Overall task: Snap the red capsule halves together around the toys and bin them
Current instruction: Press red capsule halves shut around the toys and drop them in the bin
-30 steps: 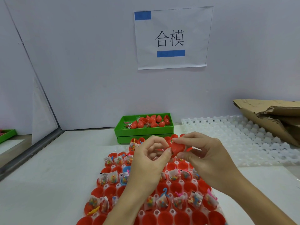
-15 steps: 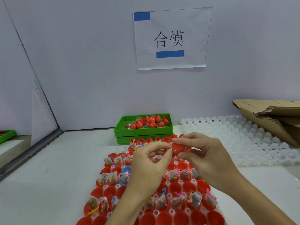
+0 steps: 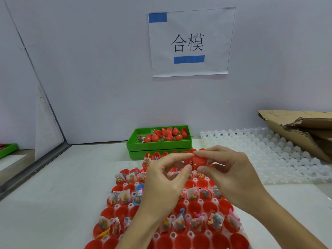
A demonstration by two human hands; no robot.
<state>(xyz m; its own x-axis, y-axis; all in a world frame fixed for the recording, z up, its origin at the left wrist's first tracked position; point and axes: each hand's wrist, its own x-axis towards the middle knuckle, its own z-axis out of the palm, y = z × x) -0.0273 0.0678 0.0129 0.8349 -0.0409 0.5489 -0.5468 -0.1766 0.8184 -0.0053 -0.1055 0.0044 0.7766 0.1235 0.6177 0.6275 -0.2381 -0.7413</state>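
Hands worked as I watched: left hand (image 3: 162, 178) and right hand (image 3: 227, 172) both pinched the glossy red plastic capsule (image 3: 197, 161) between thumb and fingertips.

Setting: small assembly workstation in a toy-packing workshop. Evidence: white partition walls; printed station sign (image 3: 191, 42) taped up with blue tape; white table (image 3: 53, 194); moulded tray (image 3: 179, 236) of red capsule halves; green bin (image 3: 159, 139); spare empty trays (image 3: 269, 155); flattened cardboard (image 3: 301, 130).
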